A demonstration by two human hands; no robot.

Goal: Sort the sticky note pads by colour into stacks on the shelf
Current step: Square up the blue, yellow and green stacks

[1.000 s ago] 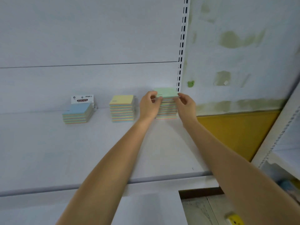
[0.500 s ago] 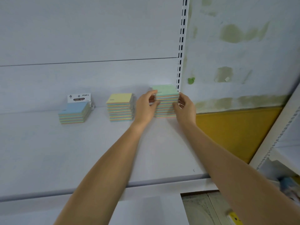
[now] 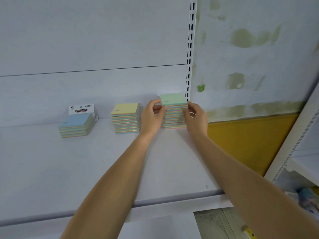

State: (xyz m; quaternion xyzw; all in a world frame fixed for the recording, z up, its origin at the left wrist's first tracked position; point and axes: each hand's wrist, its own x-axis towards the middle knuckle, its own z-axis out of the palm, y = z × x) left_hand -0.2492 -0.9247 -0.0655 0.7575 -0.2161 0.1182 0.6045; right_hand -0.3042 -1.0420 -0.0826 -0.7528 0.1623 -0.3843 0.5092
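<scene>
Three stacks of sticky note pads stand at the back of the white shelf [image 3: 86, 169]. The green-topped stack [image 3: 173, 100] is at the right, by the slotted upright. My left hand [image 3: 151, 116] grips its left side, fingertips on the upper pads. My right hand [image 3: 196, 118] grips its right side, fingers curled against the pads. A yellow-topped stack [image 3: 124, 109] stands in the middle, just left of my left hand. A lower blue-topped stack [image 3: 76, 120] sits at the left, with a white "STICKY NOTE" header card behind it.
The slotted white upright [image 3: 189, 49] rises right behind the green stack. A stained wall with a yellow panel [image 3: 250, 140] lies to the right. Another white shelf unit [image 3: 300, 152] stands at the far right. The shelf's front edge runs below my forearms.
The view has shifted slightly. Both hands stay on the green-topped stack, the left fingers now a little higher, on the top pads.
</scene>
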